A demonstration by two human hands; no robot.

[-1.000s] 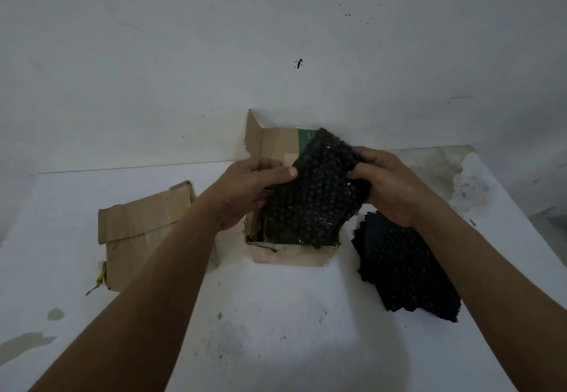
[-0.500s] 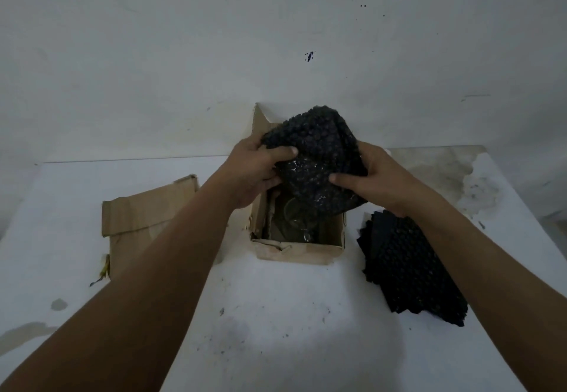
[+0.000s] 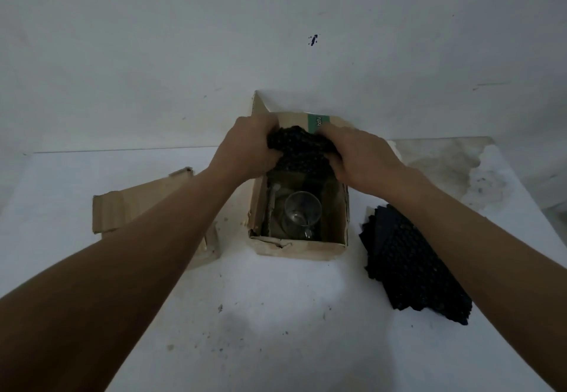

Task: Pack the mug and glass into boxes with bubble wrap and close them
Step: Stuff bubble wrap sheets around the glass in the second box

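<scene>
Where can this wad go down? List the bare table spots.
Widest bare patch: the table in front of the open box, toward the near edge. Also the stained corner behind the bubble wrap stack. Crowded: the box, holding the glass, with left hand and right hand gripping the wad.

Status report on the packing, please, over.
Hands: left hand and right hand both grip black bubble wrap over far end of open box. Inside, clear glass, uncovered. Nothing blocking; spare wrap lies right of box.
</scene>
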